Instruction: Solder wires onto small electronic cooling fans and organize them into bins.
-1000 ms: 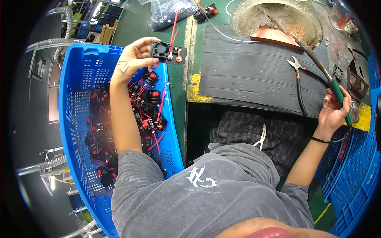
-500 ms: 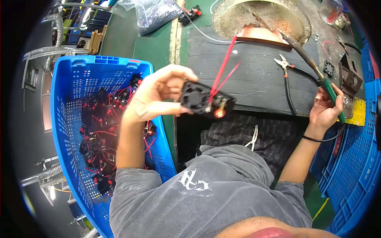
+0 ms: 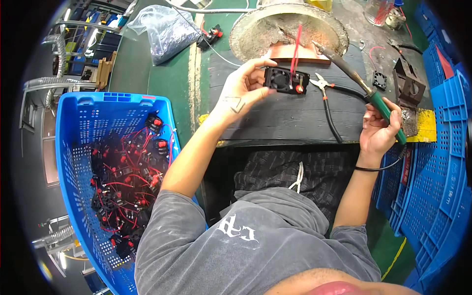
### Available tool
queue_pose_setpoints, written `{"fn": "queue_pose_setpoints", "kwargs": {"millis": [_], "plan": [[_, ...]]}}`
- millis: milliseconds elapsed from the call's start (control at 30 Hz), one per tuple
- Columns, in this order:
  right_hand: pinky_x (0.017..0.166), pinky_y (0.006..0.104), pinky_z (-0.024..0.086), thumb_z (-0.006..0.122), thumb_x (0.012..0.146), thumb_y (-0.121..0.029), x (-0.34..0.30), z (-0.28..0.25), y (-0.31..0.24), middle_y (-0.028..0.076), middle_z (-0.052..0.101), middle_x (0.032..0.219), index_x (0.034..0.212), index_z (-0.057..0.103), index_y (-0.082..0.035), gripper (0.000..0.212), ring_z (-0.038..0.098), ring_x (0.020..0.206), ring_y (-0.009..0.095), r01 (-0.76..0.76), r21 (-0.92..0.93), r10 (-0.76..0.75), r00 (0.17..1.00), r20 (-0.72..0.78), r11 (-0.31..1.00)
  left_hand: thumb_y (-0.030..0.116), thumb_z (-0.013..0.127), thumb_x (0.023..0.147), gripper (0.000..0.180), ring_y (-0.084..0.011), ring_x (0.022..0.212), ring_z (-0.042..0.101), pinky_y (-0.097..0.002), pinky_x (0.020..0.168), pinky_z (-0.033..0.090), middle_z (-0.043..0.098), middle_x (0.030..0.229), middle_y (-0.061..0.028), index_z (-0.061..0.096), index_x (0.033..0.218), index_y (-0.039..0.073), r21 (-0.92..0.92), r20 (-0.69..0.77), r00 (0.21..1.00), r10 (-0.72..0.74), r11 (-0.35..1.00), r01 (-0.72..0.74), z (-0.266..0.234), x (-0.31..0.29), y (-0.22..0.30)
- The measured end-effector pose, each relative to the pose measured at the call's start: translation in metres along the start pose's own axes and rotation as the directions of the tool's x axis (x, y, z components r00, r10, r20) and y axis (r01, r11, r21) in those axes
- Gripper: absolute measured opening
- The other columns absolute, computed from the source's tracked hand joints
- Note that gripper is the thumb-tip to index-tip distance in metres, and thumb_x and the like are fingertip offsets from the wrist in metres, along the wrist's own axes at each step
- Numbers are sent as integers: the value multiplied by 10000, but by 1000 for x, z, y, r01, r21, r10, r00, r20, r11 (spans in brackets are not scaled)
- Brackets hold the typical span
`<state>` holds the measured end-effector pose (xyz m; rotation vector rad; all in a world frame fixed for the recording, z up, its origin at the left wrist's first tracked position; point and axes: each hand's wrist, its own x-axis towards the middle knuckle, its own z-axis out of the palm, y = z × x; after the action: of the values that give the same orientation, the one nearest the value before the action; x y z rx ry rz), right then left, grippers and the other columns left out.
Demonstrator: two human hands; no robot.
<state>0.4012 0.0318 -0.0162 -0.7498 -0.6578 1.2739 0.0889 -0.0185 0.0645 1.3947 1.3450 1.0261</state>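
Between the thumb and fingers of my left hand [image 3: 242, 91] is a small black fan module [image 3: 281, 80] with red wires [image 3: 296, 54] standing up from it and a red round part at its right end. I hold it above the dark wooden board [image 3: 275, 120]. My right hand [image 3: 379, 129] is wrapped round the green handle of a soldering iron [image 3: 381, 104]. The iron's tip points up and left, beside a copper-coloured block [image 3: 314, 53] at the front of a crusted round dish [image 3: 241, 37]. Cutting pliers [image 3: 325, 93] with black and red handles lie on the board between my hands.
A blue crate [image 3: 115, 96] at my left holds many wired black modules. Farther back lie a clear bag [image 3: 164, 37] and another module [image 3: 211, 37]. Right of the board are a small loose fan [image 3: 379, 78], a brown metal bracket [image 3: 409, 83] and blue crates [image 3: 442, 162].
My left hand has carried the fan module forward and to the right, toward the dish. The right hand still holds the iron. The whole view has shifted slightly.
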Motion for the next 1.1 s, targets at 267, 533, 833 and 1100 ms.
{"fn": "queue_pose_setpoints", "kwargs": {"millis": [267,533,833,1100], "plan": [[454,244,436,479,982,-387,0,-2,0,208,709,843,1128,595,-15,416,627,593,187,21,11,-21,1000,15,1000,-49,690,860,600,-130,702,657,-217,563,482,694,913,-111,456,1411,-7,-311,-158,987,34,947,-83,12,36,-38],[438,251,452,468,969,-381,-1,-2,-1,215,702,820,1104,584,-24,399,630,575,198,3,17,-3,1000,-11,1000,44,633,957,611,-67,554,551,-185,486,410,729,854,-99,392,1518,68,-179,-248,964,-95,983,51,23,27,-36],[431,249,448,481,963,-398,0,-2,-1,216,705,821,1108,590,-25,415,631,570,201,-8,5,8,999,-31,1000,126,699,885,423,-136,587,638,-277,625,504,721,704,-84,621,1289,26,217,-442,897,-11,969,118,35,24,-36],[468,240,434,497,984,-415,-1,-5,-1,208,706,864,1127,608,-25,430,607,605,192,-5,-4,5,1000,20,1000,280,771,832,530,-257,683,675,-364,661,527,661,705,-70,600,1283,61,580,-399,908,129,803,140,41,17,-24]]}}
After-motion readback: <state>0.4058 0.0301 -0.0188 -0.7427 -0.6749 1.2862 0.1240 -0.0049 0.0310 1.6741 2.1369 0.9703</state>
